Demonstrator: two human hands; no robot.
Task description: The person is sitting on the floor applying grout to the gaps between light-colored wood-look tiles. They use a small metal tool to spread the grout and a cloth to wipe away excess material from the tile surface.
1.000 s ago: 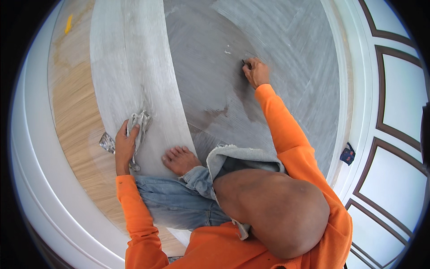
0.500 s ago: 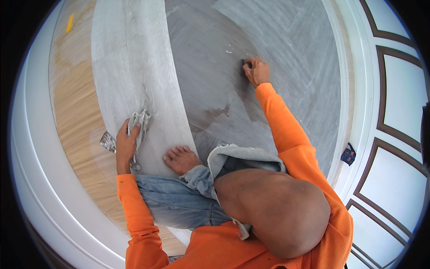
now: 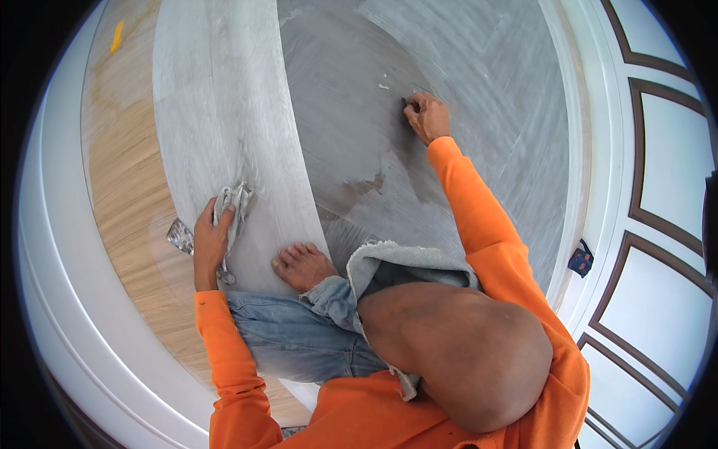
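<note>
My left hand is closed round a crumpled, stained grey rag and rests on a pale grey plank strip. Beside its wrist juts a smeared metallic-looking flat piece; whether the hand holds it too, I cannot tell. Farther forward, my right hand pinches a small dark object against the darker grey floor. The fingers cover most of that object, so its kind is hidden. A wet-looking brownish patch lies on the floor nearer to me.
My bare foot stands on the pale strip's edge. Light wood-patterned flooring runs along the left, with a yellow mark on it. White panelled wall rises on the right, and a small dark blue item sits at its base. Small white bits lie ahead.
My right hand has shifted very slightly left with the small dark object in its fingers. My left hand and the rag stay in place.
</note>
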